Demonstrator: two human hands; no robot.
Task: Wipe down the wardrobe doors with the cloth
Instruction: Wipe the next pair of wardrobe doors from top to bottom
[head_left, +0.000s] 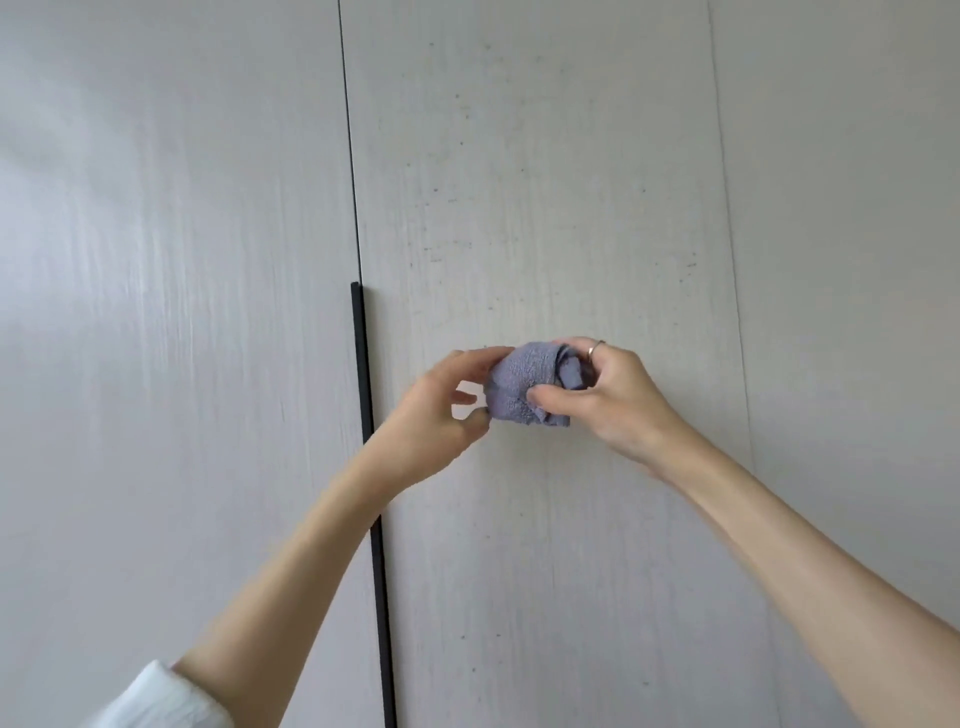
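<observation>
All I see ahead is a flat front of pale grey, wood-grained wardrobe doors (545, 182), filling the view. A thin dark seam (349, 130) runs down left of centre, meeting a slim black handle strip (370, 415) lower down. A fainter seam (727, 208) runs down the right. Soft light (78, 182) brightens the left panel; small dark specks (457, 96) dot the middle one.

i see the cloth (524, 387) — blue-grey, bunched into a wad. it sits before the pale, speckled wardrobe doors (545, 182) — all closed.
</observation>
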